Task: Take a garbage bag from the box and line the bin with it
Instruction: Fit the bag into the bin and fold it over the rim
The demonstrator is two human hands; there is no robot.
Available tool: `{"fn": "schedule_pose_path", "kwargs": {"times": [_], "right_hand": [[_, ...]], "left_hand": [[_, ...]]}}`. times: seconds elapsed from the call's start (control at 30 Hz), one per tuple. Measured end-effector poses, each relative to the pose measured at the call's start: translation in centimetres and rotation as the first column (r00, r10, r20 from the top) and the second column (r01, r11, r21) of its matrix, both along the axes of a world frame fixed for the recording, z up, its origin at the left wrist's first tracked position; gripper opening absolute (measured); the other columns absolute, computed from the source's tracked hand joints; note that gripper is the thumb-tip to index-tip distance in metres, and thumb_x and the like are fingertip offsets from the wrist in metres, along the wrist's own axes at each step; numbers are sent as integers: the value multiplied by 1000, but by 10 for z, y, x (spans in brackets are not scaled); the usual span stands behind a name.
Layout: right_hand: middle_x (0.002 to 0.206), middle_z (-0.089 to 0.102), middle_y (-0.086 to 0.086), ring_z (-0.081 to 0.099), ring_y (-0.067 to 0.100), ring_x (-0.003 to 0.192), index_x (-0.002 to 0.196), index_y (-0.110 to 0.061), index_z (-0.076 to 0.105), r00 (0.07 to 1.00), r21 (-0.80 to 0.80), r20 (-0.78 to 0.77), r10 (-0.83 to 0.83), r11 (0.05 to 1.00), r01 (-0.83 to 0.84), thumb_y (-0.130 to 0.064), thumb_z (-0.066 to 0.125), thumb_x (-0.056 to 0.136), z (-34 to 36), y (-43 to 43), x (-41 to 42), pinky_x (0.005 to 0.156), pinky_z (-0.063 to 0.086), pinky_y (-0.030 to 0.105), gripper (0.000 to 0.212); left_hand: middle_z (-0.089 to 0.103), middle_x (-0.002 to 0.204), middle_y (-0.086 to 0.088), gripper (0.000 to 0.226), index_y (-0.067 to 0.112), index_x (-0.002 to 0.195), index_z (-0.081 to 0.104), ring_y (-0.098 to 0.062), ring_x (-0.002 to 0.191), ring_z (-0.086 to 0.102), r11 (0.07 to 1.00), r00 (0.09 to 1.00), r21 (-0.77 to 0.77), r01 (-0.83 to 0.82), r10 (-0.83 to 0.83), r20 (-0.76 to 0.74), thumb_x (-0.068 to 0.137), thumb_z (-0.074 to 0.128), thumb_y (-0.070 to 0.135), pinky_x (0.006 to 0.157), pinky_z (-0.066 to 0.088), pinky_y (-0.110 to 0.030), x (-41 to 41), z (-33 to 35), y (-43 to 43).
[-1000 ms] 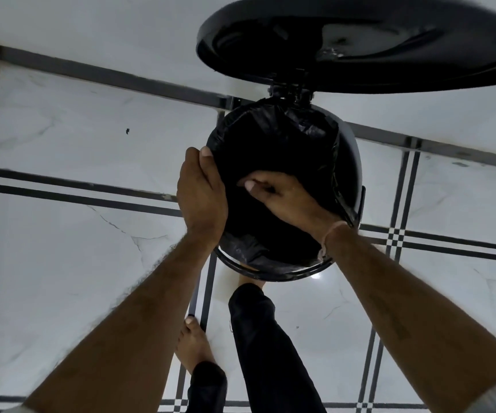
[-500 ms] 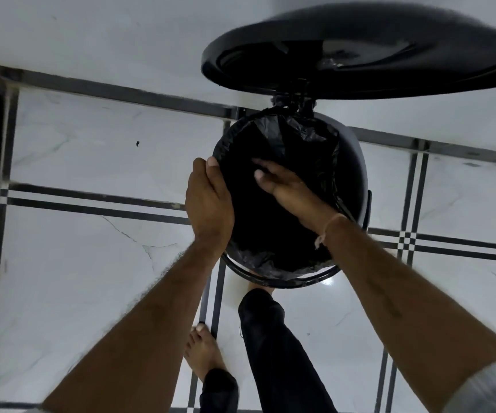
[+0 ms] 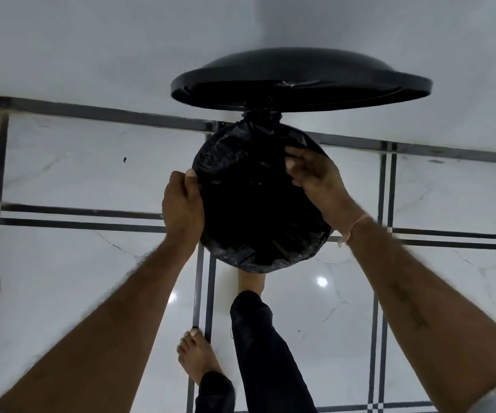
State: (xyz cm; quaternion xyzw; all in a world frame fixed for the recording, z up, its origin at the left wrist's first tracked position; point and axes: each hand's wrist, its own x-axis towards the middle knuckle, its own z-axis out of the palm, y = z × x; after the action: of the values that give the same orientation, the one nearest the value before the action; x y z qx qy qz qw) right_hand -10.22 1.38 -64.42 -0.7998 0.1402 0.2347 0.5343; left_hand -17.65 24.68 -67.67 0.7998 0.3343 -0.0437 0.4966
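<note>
Floor point(image 3: 62, 278): white tile, dark lines. Lid point(image 3: 300, 79) up, tilted back over hinge. Bin point(image 3: 261, 115) below it. Bag point(image 3: 255, 204) sits inside, mouth folded out over rim where visible. L hand point(image 3: 182, 210): fingers curled over left rim, gripping film. R hand point(image 3: 315, 177): pinches film at far-right rim. Foot point(image 3: 249, 281) at bin front, prob. on pedal, can't confirm. Handling est.: film thin, light, slick, tears if overstretched; take by hem, opposite sides, pull down evenly.
</note>
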Motion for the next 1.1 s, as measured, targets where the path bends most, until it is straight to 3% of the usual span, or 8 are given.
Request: {"fn": "schedule_pose_path", "kwargs": {"times": [0.13, 0.23, 0.4, 0.53, 0.6, 0.7, 0.9, 1.1], "right_hand": [[103, 76, 6, 74, 21, 89, 135, -18, 68, 972, -92, 216, -90, 989, 112, -26, 70, 95, 4, 0, -3, 91, 62, 47, 40], [119, 71, 10, 71, 25, 109, 134, -12, 68, 952, -213, 298, -64, 968, 132, -25, 68, 96, 2, 2, 6, 101, 57, 45, 41], [111, 52, 6, 59, 29, 110, 131, -9, 70, 948, -393, 311, 63, 917, 68, -24, 61, 101, -5, -2, 23, 99, 46, 25, 35], [129, 61, 6, 54, 30, 125, 126, -20, 74, 963, -451, 250, 101, 892, 24, -46, 53, 101, -12, -6, 34, 108, 46, 42, 43], [127, 71, -3, 62, 25, 125, 121, -35, 73, 997, -365, 79, 22, 931, 8, -66, 50, 94, -15, -11, 41, 111, 46, 51, 47], [112, 78, -3, 72, 19, 110, 113, -25, 78, 983, -90, -87, -164, 984, 156, -79, 60, 80, -18, -22, 43, 105, 55, 47, 65], [96, 76, 20, 72, 24, 86, 100, 1, 77, 954, 69, -117, -276, 956, 285, -38, 65, 101, -4, -42, 25, 83, 62, 36, 41], [85, 71, -1, 68, 3, 73, 94, -11, 70, 914, 12, -187, -359, 930, 368, -31, 69, 99, 4, -58, 0, 69, 53, 19, 20]], "left_hand": [[70, 98, 3, 22, 16, 105, 64, -19, 95, 66, 993, 999, -111, -37, 37, -2, 99, 48, 30, 91, 56, -47, 22, 15, 7], [70, 83, 5, 32, 17, 91, 68, -15, 83, 65, 988, 1000, -157, -10, 8, -18, 99, 51, 42, 84, 56, -39, 48, 26, 5], [77, 86, -9, 48, 15, 87, 76, -29, 87, 74, 988, 992, -153, 5, -24, -125, 87, 60, 60, 86, 61, -47, 78, 22, 4], [77, 85, -9, 37, 6, 84, 76, -22, 79, 74, 960, 990, -276, -57, 19, -140, 93, 69, 42, 84, 63, -41, 90, 21, 5], [74, 88, -14, 42, -5, 95, 73, -20, 77, 71, 958, 992, -284, -46, 11, -126, 96, 69, 37, 82, 62, -41, 93, 22, 4], [76, 96, -21, 47, -5, 99, 72, -23, 80, 71, 960, 991, -278, -39, 2, -134, 96, 68, 41, 83, 62, -39, 92, 23, 6], [72, 83, -6, 37, 7, 87, 70, -15, 72, 68, 936, 983, -335, -111, 53, -177, 94, 69, 43, 68, 59, -26, 91, 22, 4], [73, 90, 3, 43, 13, 98, 71, -8, 78, 70, 923, 972, -334, -192, 131, -194, 98, 59, 54, 68, 56, -22, 86, 24, 3]]}}
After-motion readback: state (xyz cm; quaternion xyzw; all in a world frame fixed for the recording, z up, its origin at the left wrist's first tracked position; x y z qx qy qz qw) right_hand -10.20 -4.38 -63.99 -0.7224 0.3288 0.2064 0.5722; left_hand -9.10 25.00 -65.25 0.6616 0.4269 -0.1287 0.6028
